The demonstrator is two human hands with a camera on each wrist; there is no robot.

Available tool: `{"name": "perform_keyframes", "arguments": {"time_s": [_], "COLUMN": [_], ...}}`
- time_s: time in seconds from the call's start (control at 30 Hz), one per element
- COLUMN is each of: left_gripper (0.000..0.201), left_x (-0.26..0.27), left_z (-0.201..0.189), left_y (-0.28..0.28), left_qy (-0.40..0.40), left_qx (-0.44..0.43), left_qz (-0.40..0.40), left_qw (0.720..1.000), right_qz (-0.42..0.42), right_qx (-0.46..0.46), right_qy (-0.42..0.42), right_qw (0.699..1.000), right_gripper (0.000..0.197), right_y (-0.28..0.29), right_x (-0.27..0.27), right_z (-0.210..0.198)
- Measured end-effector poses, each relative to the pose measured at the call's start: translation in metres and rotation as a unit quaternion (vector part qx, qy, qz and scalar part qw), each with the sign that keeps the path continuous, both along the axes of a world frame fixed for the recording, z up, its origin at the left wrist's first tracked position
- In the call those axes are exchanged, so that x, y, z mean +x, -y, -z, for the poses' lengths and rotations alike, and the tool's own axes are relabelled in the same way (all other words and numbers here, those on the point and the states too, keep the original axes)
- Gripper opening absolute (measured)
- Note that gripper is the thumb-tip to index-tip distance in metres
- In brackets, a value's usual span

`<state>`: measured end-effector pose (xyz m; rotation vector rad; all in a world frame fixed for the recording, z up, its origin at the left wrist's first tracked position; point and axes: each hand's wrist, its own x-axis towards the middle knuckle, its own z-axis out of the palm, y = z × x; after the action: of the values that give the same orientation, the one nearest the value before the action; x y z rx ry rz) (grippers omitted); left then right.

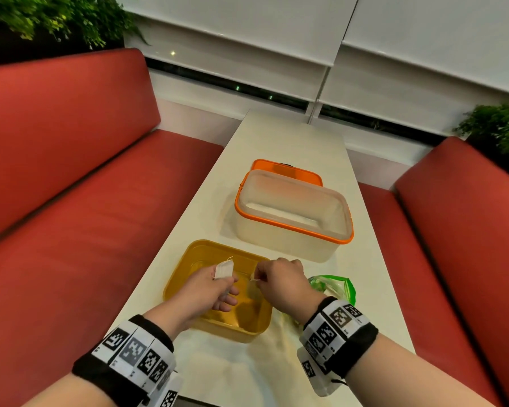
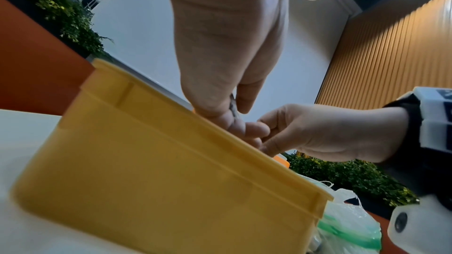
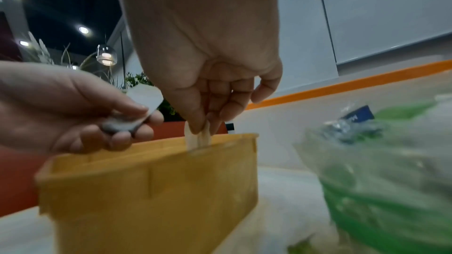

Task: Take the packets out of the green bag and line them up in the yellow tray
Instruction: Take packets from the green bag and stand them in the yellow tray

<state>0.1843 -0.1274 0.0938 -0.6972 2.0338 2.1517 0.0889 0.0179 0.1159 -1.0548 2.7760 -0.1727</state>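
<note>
Left hand [image 1: 210, 284] is positioned over the yellow tray [image 1: 177, 271], thumb and fingers [image 3: 127, 106] pinching a white packet [image 1: 224, 269] held above the tray's interior. Right hand [image 1: 281, 282] is alongside, over the tray's right portion, fingers curled down and pinching a second, pale packet [image 3: 198, 138] that hangs at the level of the tray rim. In the wrist views the two hands are close together, nearly touching. The tray stands on the pale surface [image 1: 288, 148] at its near end. The green bag [image 1: 340, 287], crumpled translucent plastic, lies on the surface just right of the tray, behind the right wrist. A clear storage box with an orange rim [image 1: 291, 218] stands farther along, with an orange lid [image 1: 279, 167] behind it.
</note>
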Motion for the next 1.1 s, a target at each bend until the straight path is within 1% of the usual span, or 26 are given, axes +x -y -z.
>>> {"name": "perform_keyframes", "arguments": {"time_s": [0.23, 0.5, 0.57, 0.67, 0.73, 0.8, 0.87, 0.93, 0.97, 1.1], "left_gripper": [0.01, 0.013, 0.016, 0.017, 0.017, 0.017, 0.017, 0.017, 0.017, 0.019], "left_x": [0.004, 0.003, 0.002, 0.001, 0.001, 0.0, -0.002, -0.002, -0.002, -0.003], "left_z": [-0.001, -0.001, 0.0, 0.002, 0.003, 0.002, 0.001, 0.0, 0.0, 0.0], "left_y": [0.002, 0.0, -0.001, -0.002, -0.002, -0.004, -0.006, -0.01, -0.011, -0.017], "left_qy": [0.0, 0.007, 0.008, 0.005, 0.004, 0.005, 0.001, -0.004, -0.007, -0.016], "left_qx": [0.013, 0.01, 0.004, -0.004, -0.006, -0.006, -0.012, -0.028, -0.041, -0.077], "left_qz": [-0.002, -0.004, -0.001, 0.007, 0.014, 0.021, 0.032, 0.048, 0.056, 0.09], "left_qw": [1.0, 1.0, 1.0, 1.0, 1.0, 1.0, 0.999, 0.998, 0.998, 0.993], "right_qz": [-0.012, -0.014, -0.009, 0.015, 0.026, 0.005, -0.044, -0.088, -0.101, -0.11], "right_qx": [0.069, 0.089, 0.085, 0.05, -0.016, -0.099, -0.157, -0.171, -0.167, -0.133], "right_qy": [-0.06, -0.083, -0.082, -0.068, -0.043, -0.012, 0.0, -0.004, -0.01, -0.029], "right_qw": [0.996, 0.992, 0.993, 0.996, 0.999, 0.995, 0.987, 0.981, 0.981, 0.985], "right_gripper": [0.022, 0.023, 0.027, 0.034, 0.036, 0.039, 0.043, 0.045, 0.044, 0.021], "right_y": [0.0, 0.001, 0.001, 0.0, 0.0, 0.0, -0.001, -0.002, -0.001, 0.001], "right_x": [-0.006, -0.006, -0.006, -0.007, -0.006, -0.002, 0.003, 0.01, 0.012, 0.015], "right_z": [0.01, 0.012, 0.012, 0.008, 0.002, -0.007, -0.015, -0.017, -0.016, -0.014]}}
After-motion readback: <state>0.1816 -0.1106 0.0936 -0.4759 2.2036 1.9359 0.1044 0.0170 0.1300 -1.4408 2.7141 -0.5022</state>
